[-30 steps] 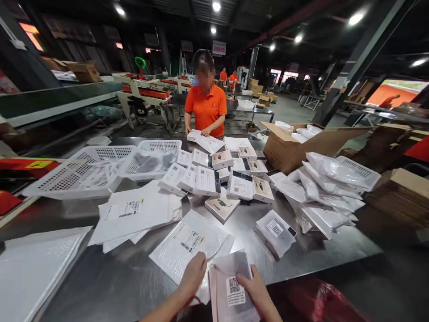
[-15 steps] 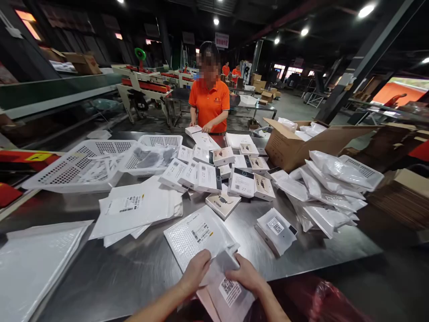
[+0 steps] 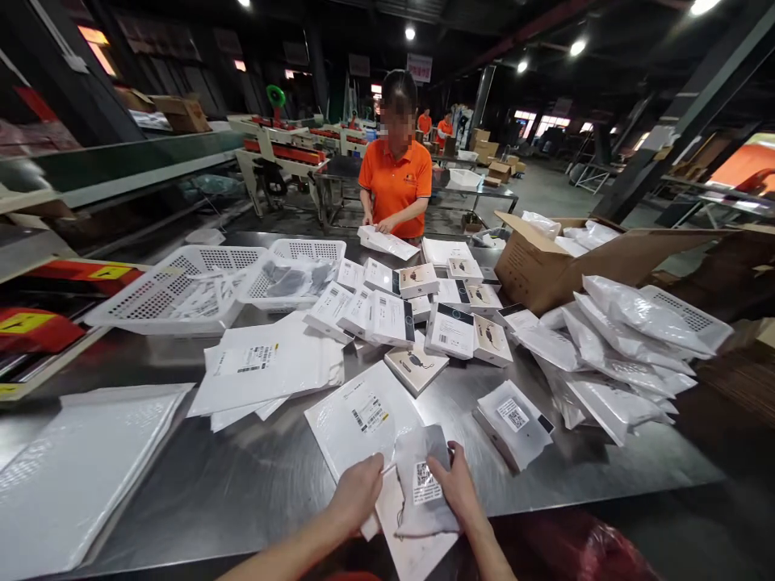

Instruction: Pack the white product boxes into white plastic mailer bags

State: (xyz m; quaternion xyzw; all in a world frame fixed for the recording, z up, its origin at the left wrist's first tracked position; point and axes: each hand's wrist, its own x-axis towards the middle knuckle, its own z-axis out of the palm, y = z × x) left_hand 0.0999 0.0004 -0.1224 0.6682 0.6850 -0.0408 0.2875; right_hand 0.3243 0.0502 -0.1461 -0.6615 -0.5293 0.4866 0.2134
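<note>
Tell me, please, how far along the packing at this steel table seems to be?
Done, it seems: a heap of filled white bags lies at the right. In hand: the left hand presses a labelled mailer while the right hand holds a small grey pouch at its mouth. Left: many boxed items mid-table and a bagged box look unpacked, beside a stack of flat mailers.

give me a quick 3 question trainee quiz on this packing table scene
1. True or false: the right hand holds a grey pouch with a QR label.
2. What does the left hand rest on? A) white mailer B) basket C) cardboard box
3. Fill in: the co-worker across the steel table wears an ____ shirt.

Key: 1 true; 2 A; 3 orange
</note>
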